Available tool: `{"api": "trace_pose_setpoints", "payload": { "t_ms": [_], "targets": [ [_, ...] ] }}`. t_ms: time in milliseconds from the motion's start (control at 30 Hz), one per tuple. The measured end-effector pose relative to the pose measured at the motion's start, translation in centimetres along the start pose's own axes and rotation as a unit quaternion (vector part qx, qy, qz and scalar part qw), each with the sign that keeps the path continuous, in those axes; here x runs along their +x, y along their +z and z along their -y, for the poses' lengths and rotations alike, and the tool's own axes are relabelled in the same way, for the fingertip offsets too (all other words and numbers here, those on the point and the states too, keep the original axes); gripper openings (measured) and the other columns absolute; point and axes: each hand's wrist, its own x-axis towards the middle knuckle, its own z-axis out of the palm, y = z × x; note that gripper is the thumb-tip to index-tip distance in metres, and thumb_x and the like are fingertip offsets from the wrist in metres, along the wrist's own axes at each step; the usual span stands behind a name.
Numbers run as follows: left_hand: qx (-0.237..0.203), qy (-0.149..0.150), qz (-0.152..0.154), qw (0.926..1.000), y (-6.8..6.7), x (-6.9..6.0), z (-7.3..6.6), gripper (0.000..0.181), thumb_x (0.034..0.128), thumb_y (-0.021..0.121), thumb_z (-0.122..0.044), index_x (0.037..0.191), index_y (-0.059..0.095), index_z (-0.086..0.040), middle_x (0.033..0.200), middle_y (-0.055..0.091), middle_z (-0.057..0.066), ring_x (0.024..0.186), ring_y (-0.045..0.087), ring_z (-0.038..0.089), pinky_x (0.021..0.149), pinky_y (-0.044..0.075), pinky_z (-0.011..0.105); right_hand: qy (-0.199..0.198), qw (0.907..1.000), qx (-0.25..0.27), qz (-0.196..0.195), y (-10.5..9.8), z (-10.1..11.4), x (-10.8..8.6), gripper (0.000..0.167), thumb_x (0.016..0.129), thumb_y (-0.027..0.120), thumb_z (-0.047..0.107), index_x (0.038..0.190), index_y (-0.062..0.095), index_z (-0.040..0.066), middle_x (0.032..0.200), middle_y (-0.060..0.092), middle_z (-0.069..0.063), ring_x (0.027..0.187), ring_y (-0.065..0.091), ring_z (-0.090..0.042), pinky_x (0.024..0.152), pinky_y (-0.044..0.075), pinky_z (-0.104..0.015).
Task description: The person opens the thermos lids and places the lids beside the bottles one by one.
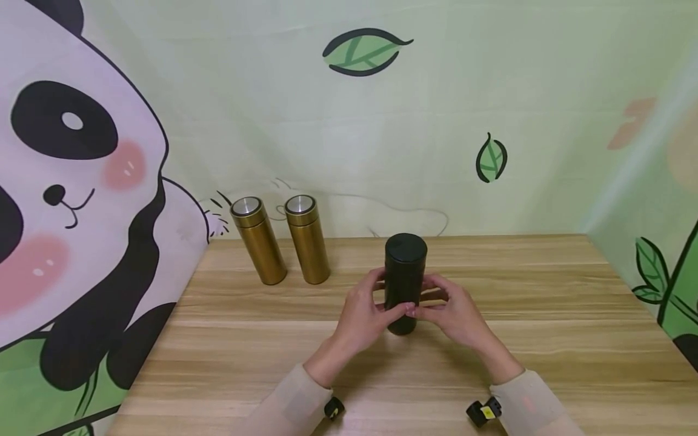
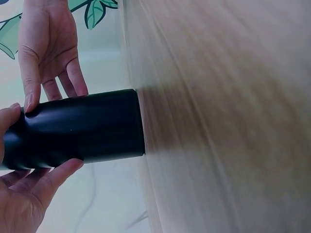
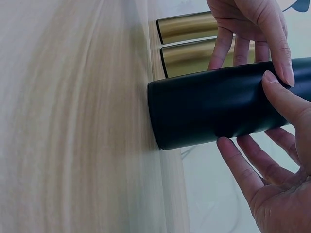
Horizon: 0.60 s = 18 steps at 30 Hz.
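A black cylindrical bottle (image 1: 405, 272) stands upright on the wooden table, seen side-on in the left wrist view (image 2: 92, 127) and the right wrist view (image 3: 214, 108). The left hand (image 1: 360, 315) holds it from the left and the right hand (image 1: 455, 309) from the right, fingers curved round its sides. Both thumbs meet at the bottle's near side, their tips close together. In the wrist views the bottle's base is at the table surface. Parts of the fingers behind the bottle are hidden.
Two gold bottles with silver-topped lids, one (image 1: 262, 251) further left and one (image 1: 309, 248) nearer the black bottle, stand at the table's back left. Behind the wooden table (image 1: 518, 284) hangs a pale green cloth (image 1: 262, 79) with a panda and leaves.
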Motion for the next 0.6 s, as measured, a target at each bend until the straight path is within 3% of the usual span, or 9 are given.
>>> {"api": "trace_pose_setpoints", "payload": {
  "t_ms": [600],
  "targets": [
    [0.007,-0.01,0.02,0.9997,-0.17,0.13,0.4,0.075,0.0883,0.084,-0.036,0.149,0.047,-0.014,0.148,0.057,0.009,0.128,0.061,0.03,0.086,0.062,0.037,0.008,0.9997,0.015,0.018,-0.07,0.03,0.11,0.052,0.087,0.084,0.014,0.134,0.06,0.01,0.122,0.064,-0.018,0.114,0.068,-0.037,0.088,0.061,-0.034]
  ]
}}
